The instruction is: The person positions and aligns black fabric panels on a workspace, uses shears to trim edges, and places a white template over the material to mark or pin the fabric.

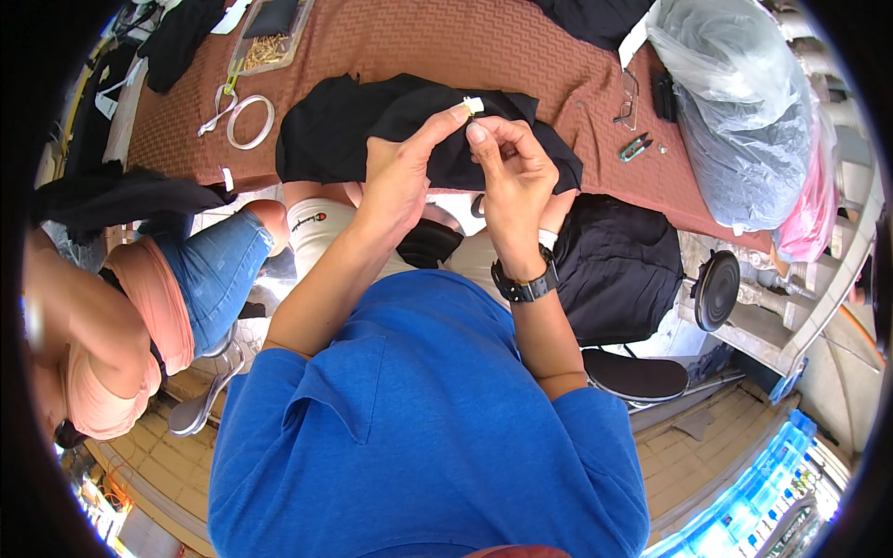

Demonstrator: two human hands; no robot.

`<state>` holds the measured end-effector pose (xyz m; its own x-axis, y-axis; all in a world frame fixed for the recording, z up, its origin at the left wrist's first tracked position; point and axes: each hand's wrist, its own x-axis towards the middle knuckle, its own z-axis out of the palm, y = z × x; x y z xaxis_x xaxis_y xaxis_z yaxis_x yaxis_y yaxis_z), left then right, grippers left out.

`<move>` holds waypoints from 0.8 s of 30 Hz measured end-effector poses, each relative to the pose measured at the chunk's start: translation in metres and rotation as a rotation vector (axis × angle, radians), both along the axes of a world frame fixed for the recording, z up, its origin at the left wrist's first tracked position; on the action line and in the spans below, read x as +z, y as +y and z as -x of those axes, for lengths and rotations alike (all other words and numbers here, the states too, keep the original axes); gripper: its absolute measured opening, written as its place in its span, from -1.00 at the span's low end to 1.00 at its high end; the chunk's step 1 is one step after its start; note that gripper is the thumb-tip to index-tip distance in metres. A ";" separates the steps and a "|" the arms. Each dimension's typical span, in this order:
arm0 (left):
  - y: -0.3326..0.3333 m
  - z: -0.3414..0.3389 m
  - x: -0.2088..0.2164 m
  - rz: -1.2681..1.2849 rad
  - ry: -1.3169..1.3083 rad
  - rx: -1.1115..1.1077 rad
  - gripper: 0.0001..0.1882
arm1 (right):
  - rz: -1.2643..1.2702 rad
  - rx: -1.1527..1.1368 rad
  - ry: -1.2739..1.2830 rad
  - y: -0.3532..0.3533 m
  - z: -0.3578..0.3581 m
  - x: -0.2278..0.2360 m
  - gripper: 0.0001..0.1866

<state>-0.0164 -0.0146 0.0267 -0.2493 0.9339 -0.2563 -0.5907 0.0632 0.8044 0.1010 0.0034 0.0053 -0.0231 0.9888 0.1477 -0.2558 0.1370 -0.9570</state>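
I take the black garment (409, 135) as my landmark: it lies on the brown patterned tablecloth (419, 42), draped over the table's near edge just beyond my hands. Past it the cloth has open room up to the far edge; nearer me the space is tight, with my knees directly under the edge and another person in a peach top (139, 325) seated close on the garment's left.

Left of the garment lie a white tape ring (251, 121) and a clear tray of small pale pieces (265, 42). Right of it I see spectacles (628, 98), green-handled snips (635, 146), and, further right, a big clear plastic bag of grey cloth (735, 112) with a pink bag (814, 209) beside it.

Over the garment's top edge, my left hand (400, 177) is raised with thumb and forefinger pinched together on a small white tag (473, 104). My right hand (512, 177), wearing a black wristwatch (526, 284), faces it, fingertips (476, 133) closed together just below the tag; whether they touch it I cannot tell.
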 end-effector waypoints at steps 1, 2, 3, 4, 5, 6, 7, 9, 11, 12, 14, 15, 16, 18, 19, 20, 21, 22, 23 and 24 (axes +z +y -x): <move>0.001 0.000 0.001 0.013 0.004 0.010 -0.73 | -0.010 0.010 0.010 -0.001 0.000 0.001 -0.88; 0.001 0.001 0.001 -0.003 0.025 -0.001 -0.73 | 0.004 0.026 0.036 -0.003 -0.001 0.002 -0.86; 0.001 0.003 0.002 -0.018 0.045 -0.010 -0.73 | 0.018 0.044 0.062 -0.005 -0.002 0.004 -0.84; 0.001 0.004 0.003 -0.033 0.065 -0.020 -0.72 | 0.033 0.062 0.088 -0.006 -0.003 0.005 -0.82; 0.001 0.002 0.001 -0.039 0.085 -0.010 -0.73 | 0.004 0.052 0.113 -0.005 -0.002 0.004 -0.80; 0.001 0.000 -0.002 -0.044 0.107 0.001 -0.73 | -0.025 0.044 0.139 -0.003 -0.001 0.002 -0.78; 0.002 -0.001 -0.004 -0.049 0.128 0.013 -0.74 | -0.053 0.036 0.164 -0.001 -0.001 0.001 -0.77; 0.002 0.000 -0.001 -0.022 0.133 0.026 -0.77 | -0.062 0.043 0.071 0.003 -0.002 0.003 -0.80; 0.004 0.001 -0.002 -0.047 0.150 0.037 -0.80 | -0.177 0.014 -0.152 0.008 -0.008 0.010 -0.82; 0.005 0.002 -0.005 -0.084 0.165 0.045 -0.82 | -0.285 -0.016 -0.329 0.012 -0.013 0.017 -0.82; 0.005 0.003 -0.010 -0.119 0.217 0.036 -0.84 | -0.407 -0.020 -0.563 0.018 -0.018 0.031 -0.83; 0.004 0.004 -0.012 -0.121 0.253 0.021 -0.84 | -0.423 0.008 -0.620 0.020 -0.019 0.039 -0.83; 0.004 0.004 -0.014 -0.123 0.289 0.006 -0.84 | -0.440 0.036 -0.678 0.021 -0.020 0.043 -0.83; 0.005 0.004 -0.019 -0.182 0.325 0.018 -0.85 | -0.490 0.106 -0.696 0.026 -0.022 0.045 -0.87; 0.005 0.003 -0.019 -0.211 0.344 0.025 -0.86 | -0.514 0.119 -0.708 0.027 -0.023 0.045 -0.89; 0.005 0.002 -0.016 -0.206 0.397 0.042 -0.88 | -0.539 0.133 -0.719 0.029 -0.024 0.046 -0.90; 0.006 0.000 -0.013 -0.199 0.449 0.060 -0.89 | -0.591 0.085 -0.647 0.032 -0.024 0.047 -0.95; 0.006 0.000 -0.011 -0.191 0.502 0.078 -0.91 | -0.641 0.038 -0.575 0.034 -0.024 0.051 -0.98; 0.007 0.001 -0.013 -0.205 0.545 0.107 -0.92 | -0.489 0.078 -0.394 0.028 -0.029 0.060 -0.97; 0.010 0.002 -0.018 -0.218 0.589 0.137 -0.91 | -0.505 0.102 -0.230 0.025 -0.037 0.076 -0.93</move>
